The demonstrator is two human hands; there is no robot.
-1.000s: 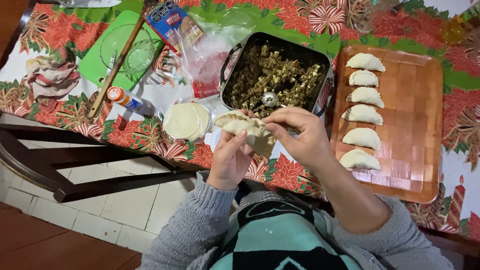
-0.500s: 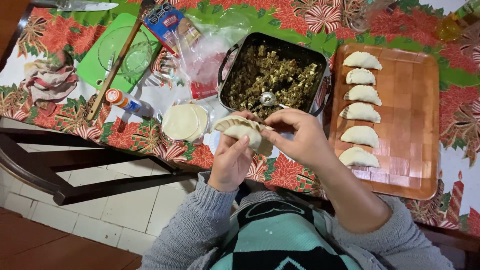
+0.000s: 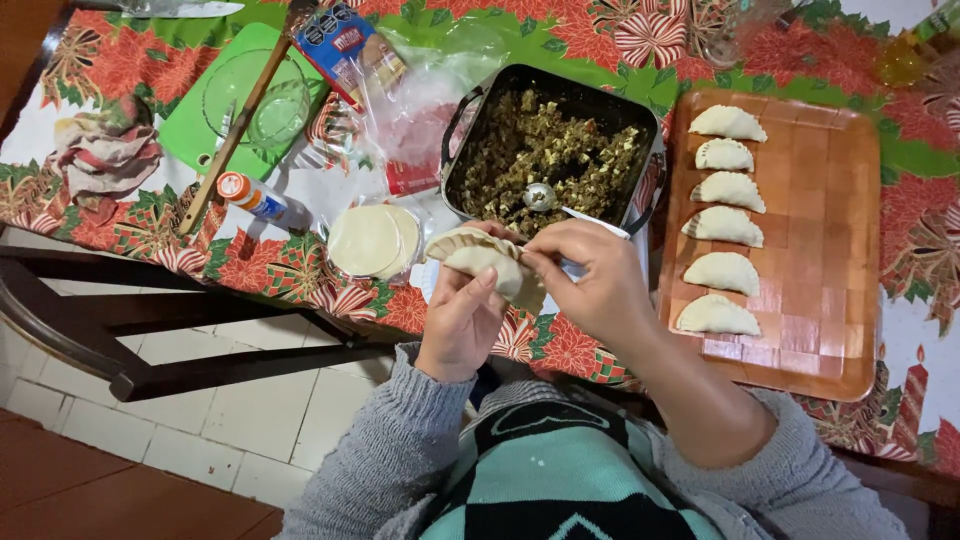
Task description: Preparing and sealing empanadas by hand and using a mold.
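Note:
A pale folded empanada (image 3: 487, 262) with a crimped upper edge is held above the table's front edge. My left hand (image 3: 462, 322) cups it from below, thumb pressed on the dough. My right hand (image 3: 592, 277) pinches its right end between fingertips. Just behind stands a black pan of chopped brown-green filling (image 3: 545, 150) with a spoon in it. A stack of round dough discs (image 3: 370, 240) lies to the left of the hands. Several finished empanadas (image 3: 724, 227) lie in a column on a wooden tray (image 3: 820, 230) at the right.
A green board with a glass lid (image 3: 245, 100) and a wooden utensil (image 3: 235, 125) sit at the back left, beside a crumpled cloth (image 3: 105, 155), a small bottle (image 3: 252, 197) and plastic packaging (image 3: 385, 80). The flowered tablecloth (image 3: 290, 275) covers the table; a dark bench (image 3: 150, 330) stands below.
My right fingers have slid a little along the empanada's edge toward its right end. The empanada has tilted slightly and sits lower in my left hand.

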